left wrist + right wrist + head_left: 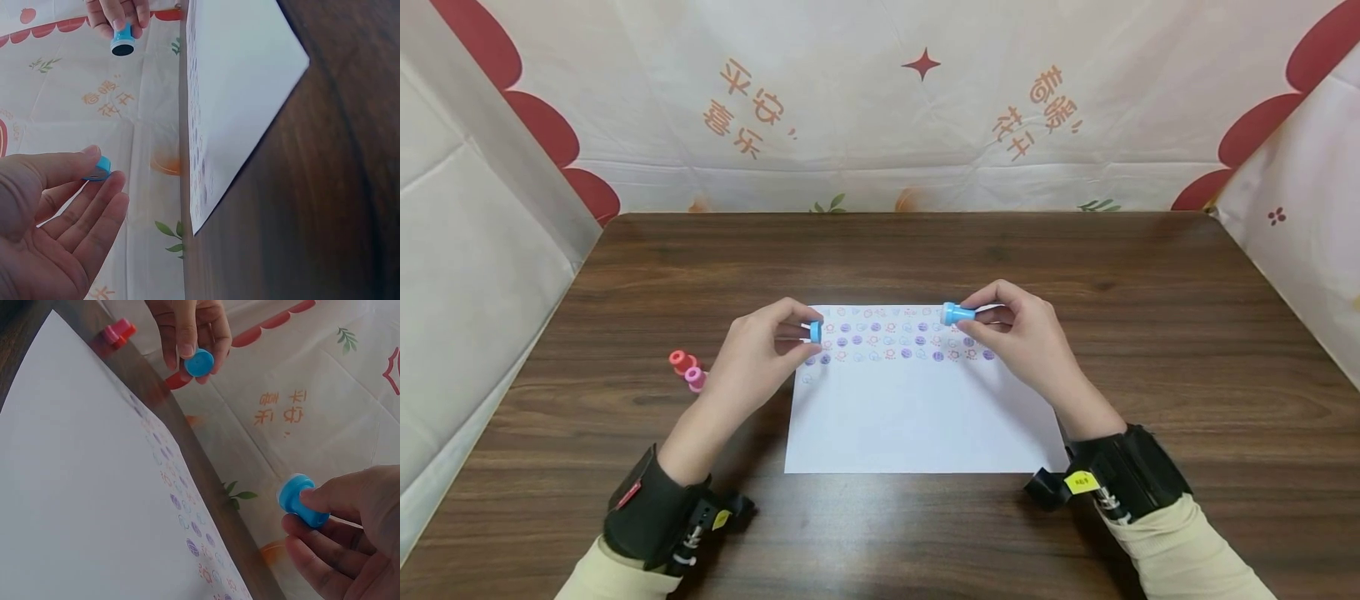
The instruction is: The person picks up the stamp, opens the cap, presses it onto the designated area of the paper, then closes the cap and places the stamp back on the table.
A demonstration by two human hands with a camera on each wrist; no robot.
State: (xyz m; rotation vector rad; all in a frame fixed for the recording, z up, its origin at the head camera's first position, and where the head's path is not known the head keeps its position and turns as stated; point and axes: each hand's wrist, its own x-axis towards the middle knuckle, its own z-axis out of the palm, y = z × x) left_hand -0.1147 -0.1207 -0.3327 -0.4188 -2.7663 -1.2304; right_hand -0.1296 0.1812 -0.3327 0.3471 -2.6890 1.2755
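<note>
A small blue cap [816, 332] is pinched between the thumb and fingers of my left hand [760, 350], above the paper's left edge. My right hand [1018, 333] holds a blue stamp [958, 313] by its handle, over the upper right of the sheet. The stamp's dark round face [122, 49] is uncovered in the left wrist view. Below both hands lies a white sheet of paper [917, 425], with rows of small purple, red and blue prints along its upper part. In the right wrist view the cap [199, 363] and stamp [302, 499] are well apart.
A red stamp [682, 361] and a pink stamp [696, 378] lie together on the brown wooden table [880, 533], left of the paper and close to my left wrist. A printed cloth [880, 108] hangs behind the table, with more cloth at both sides.
</note>
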